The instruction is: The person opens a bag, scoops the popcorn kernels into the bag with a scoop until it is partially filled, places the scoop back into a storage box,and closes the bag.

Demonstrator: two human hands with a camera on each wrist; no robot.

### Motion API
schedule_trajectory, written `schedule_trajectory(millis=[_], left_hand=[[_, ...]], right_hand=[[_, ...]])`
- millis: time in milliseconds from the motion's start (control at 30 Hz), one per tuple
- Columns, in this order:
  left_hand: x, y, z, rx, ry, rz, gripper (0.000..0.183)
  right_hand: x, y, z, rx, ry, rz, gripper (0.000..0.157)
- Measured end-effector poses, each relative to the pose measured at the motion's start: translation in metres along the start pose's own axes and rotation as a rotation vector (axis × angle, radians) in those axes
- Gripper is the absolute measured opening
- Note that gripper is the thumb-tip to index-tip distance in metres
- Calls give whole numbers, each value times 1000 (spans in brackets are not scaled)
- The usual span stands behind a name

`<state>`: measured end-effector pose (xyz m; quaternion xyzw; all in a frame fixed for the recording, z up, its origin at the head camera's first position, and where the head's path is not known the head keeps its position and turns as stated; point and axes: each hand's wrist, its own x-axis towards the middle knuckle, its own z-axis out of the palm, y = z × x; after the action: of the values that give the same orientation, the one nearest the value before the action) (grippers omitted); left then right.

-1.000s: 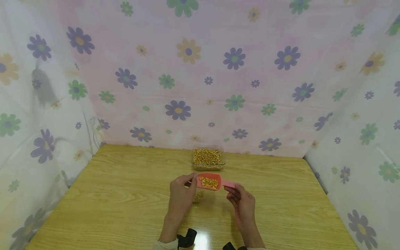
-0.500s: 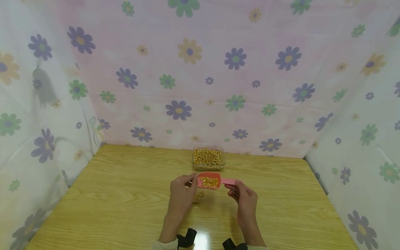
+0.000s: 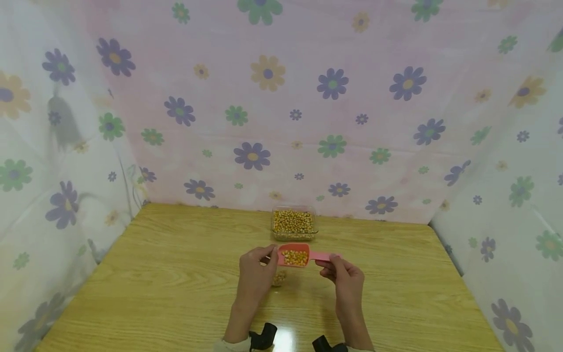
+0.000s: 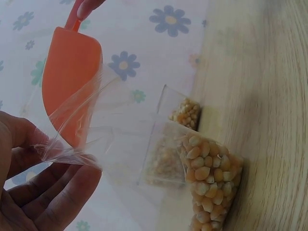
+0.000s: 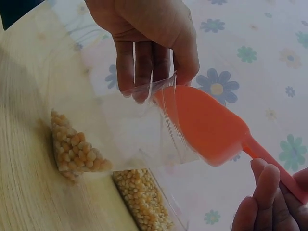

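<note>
My right hand (image 3: 348,283) grips the handle of a coral-pink scoop (image 5: 204,125) between thumb and fingers. Yellow corn kernels (image 3: 295,257) lie in the scoop's bowl. The scoop's front end reaches into the mouth of a clear plastic bag (image 5: 130,125). With thumb and fingers, my left hand (image 3: 256,274) pinches the bag's rim right at the scoop's tip. Below, the bag stands on the table with corn kernels (image 4: 211,178) gathered at its bottom. Seen from the head, the left hand and scoop hide most of the bag.
Behind the scoop stands a clear rectangular container (image 3: 293,236) filled with corn kernels, near the back edge of the wooden table (image 3: 176,274). A flower-printed curtain (image 3: 281,122) encloses the back and both sides. Black wrist mounts (image 3: 264,336) sit on the forearms.
My right hand has moved slightly to the right, and more of the scoop's handle shows. The scoop has shifted a little left. My left hand stays put on the bag.
</note>
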<state>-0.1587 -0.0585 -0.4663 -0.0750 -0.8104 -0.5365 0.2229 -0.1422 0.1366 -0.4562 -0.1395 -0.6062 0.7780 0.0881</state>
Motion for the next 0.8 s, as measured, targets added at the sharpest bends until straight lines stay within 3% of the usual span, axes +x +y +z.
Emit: schedule_trajectory(millis=[500, 800], left_hand=[[0, -2, 2, 6, 6, 14, 13], [0, -4, 1, 14, 17, 33, 13]], right_hand=[[-3, -4, -1, -38, -18, -5, 30], [-11, -9, 7, -110, -15, -105, 30]])
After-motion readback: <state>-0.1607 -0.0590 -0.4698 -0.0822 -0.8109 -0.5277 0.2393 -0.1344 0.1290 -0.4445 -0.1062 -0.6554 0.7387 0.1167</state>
